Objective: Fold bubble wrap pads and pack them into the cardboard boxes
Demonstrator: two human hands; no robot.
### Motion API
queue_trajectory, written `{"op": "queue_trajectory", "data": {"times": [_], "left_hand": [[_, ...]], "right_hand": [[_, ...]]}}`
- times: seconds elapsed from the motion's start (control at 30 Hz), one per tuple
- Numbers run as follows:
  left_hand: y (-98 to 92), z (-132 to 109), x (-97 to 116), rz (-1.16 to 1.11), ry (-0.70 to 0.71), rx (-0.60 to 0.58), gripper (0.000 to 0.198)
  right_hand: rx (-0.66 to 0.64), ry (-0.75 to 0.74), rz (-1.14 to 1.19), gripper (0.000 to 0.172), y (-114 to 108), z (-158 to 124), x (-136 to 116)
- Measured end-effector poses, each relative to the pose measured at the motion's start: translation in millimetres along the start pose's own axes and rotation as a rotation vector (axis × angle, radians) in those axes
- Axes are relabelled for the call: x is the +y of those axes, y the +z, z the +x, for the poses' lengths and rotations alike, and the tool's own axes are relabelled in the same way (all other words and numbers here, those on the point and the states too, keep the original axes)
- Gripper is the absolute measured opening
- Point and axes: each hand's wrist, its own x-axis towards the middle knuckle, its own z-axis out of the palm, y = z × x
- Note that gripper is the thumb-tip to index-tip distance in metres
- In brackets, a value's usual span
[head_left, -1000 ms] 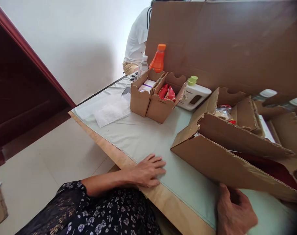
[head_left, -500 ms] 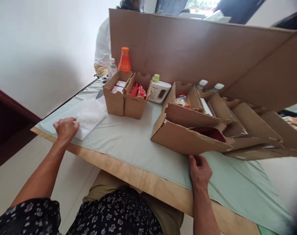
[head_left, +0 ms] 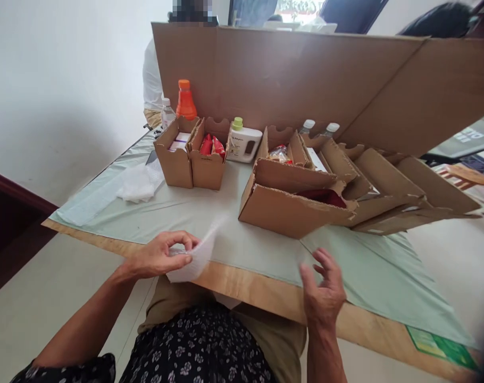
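Pinched in my left hand (head_left: 162, 255) is a translucent white sheet of what looks like bubble wrap (head_left: 194, 261), held over the table's front edge above my lap. My right hand (head_left: 324, 287) hovers at the front edge to the right, fingers apart and holding nothing. Beyond it, a long cardboard box (head_left: 292, 213) with something dark red inside (head_left: 325, 197) sits on the pale green cloth (head_left: 178, 213). More of the white wrap (head_left: 136, 183) lies in a stack at the left of the table.
Two small cardboard boxes (head_left: 207, 173) hold white packs and red packets. Behind stand an orange bottle (head_left: 185, 101), a clear bottle (head_left: 167, 113) and a white jug (head_left: 244, 143). More cardboard bins (head_left: 389, 173) line the right. A tall cardboard panel (head_left: 266, 74) separates me from another person (head_left: 151, 80).
My left hand has come right and toward me from the stack, bringing a sheet of wrap with it. My right hand has drawn back from the long box and its fingers have spread.
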Motion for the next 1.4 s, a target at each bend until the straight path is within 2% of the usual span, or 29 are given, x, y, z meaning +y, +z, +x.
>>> {"op": "queue_trajectory", "data": {"times": [0.1,0.17,0.2,0.23,0.27,0.33,0.37,0.43,0.47,0.5,0.53,0.6,0.67,0.7,0.8,0.87,1.0,1.13,1.27,1.33,1.4], "left_hand": [[13.5,9,8,-0.102,0.042,-0.282,0.016],[20.6,15,15,-0.136,0.069,-0.42,0.015],[23.0,18,18,-0.133,0.095,-0.466,0.014],[24.3,20,22,-0.11,0.13,-0.488,0.012],[24.7,21,25,-0.063,0.168,-0.475,0.009],[23.3,23,29,0.121,0.249,-0.328,0.005],[22.5,24,29,0.248,0.302,-0.208,0.008],[22.7,24,26,0.504,0.435,0.044,0.015],[24.4,23,21,0.61,0.501,0.132,0.018],[27.1,22,15,0.696,0.554,0.172,0.02],[30.7,19,8,0.764,0.579,0.164,0.021],[38.5,11,-11,0.85,0.55,0.049,0.023],[44.2,0,-31,0.857,0.469,-0.067,0.03],[45.5,-4,-40,0.831,0.434,-0.076,0.033],[43.3,-5,-57,0.746,0.364,0.053,0.03],[40.3,5,-61,0.739,0.316,0.146,0.028],[41.0,34,-63,0.795,0.178,0.209,0.033],[47.6,51,-74,0.76,0.054,0.245,0.038],[50.0,57,-86,0.525,-0.017,0.305,0.039],[48.8,59,-87,0.413,-0.079,0.319,0.044],[46.6,61,-82,0.324,-0.125,0.312,0.047]], "right_hand": [[-0.464,-0.102,0.18,0.074,-11,-17,-45],[-0.663,-0.176,0.229,0.09,-9,-16,-65],[-0.723,-0.208,0.227,0.089,-6,-14,-71],[-0.763,-0.232,0.212,0.078,-3,-12,-74],[-0.774,-0.245,0.186,0.059,0,-10,-75],[-0.708,-0.261,0.12,0.023,5,-8,-78],[-0.633,-0.276,0.083,0.016,6,-8,-80],[-0.448,-0.341,0.005,0.013,4,-8,-85],[-0.375,-0.384,-0.041,0.013,2,-9,-87],[-0.33,-0.423,-0.094,0.015,0,-11,-87],[-0.32,-0.45,-0.157,0.019,-3,-14,-84],[-0.399,-0.453,-0.301,0.031,-9,-22,-69],[-0.515,-0.386,-0.416,0.045,-17,-32,-46],[-0.546,-0.337,-0.438,0.047,-22,-36,-33],[-0.518,-0.215,-0.387,0.038,-28,-38,-7],[-0.477,-0.186,-0.327,0.035,-19,-30,-5],[-0.461,-0.152,-0.262,0.035,26,-6,-17],[-0.423,0.008,-0.234,0.038,62,5,-19],[-0.434,0.049,-0.19,0.028,65,3,-13],[-0.419,0.075,-0.157,0.029,63,3,-11],[-0.402,0.124,-0.118,0.038,63,4,-8]]}}
